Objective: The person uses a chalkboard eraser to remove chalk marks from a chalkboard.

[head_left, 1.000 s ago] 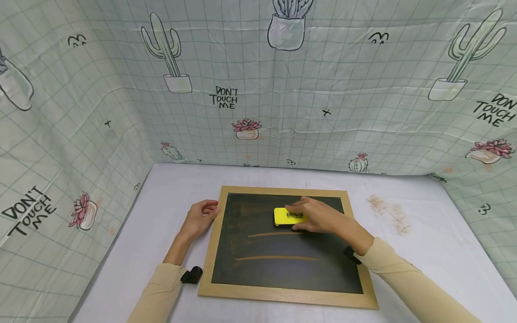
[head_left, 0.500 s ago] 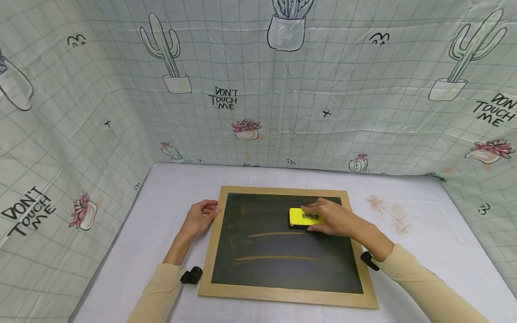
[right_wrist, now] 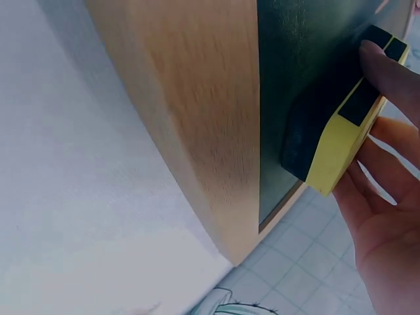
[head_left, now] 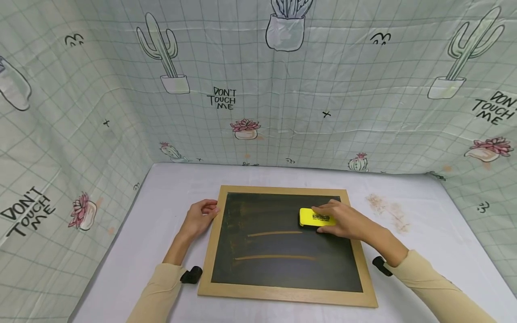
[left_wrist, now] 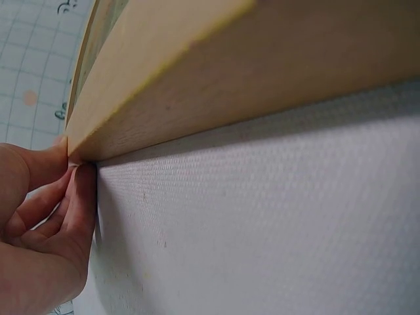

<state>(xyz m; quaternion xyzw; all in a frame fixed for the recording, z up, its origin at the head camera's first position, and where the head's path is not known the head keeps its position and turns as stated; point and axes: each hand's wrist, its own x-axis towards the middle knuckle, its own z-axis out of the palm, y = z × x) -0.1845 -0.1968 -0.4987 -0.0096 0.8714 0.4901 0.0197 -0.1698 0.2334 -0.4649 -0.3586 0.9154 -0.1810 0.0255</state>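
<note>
A chalkboard (head_left: pixel 274 274) with a light wooden frame lies flat on the white tabletop. Two orange-brown chalk lines cross its middle, the upper one (head_left: pixel 274 233) shorter than the lower one (head_left: pixel 275 257). At the upper right of the board, my right hand (head_left: pixel 350 223) grips a yellow and black eraser (head_left: pixel 314 217) between thumb and fingers. The right wrist view shows the eraser's dark felt (right_wrist: pixel 303 141) against or very near the board. On the left side, my left hand (head_left: pixel 200 218) pinches the frame's edge (left_wrist: pixel 118 125), thumb on top and fingers low at its side.
Faint chalk smears (head_left: pixel 242 208) mark the board's left part. A brownish powdery stain (head_left: pixel 387 213) is on the tabletop right of the board. A cactus-print cloth (head_left: pixel 250 89) hangs behind and at both sides. Black wrist cameras (head_left: pixel 191 275) sit by the sleeves.
My right hand has slid the eraser rightward across the board's upper part. The left hand keeps its place at the frame. Both chalk lines look much the same.
</note>
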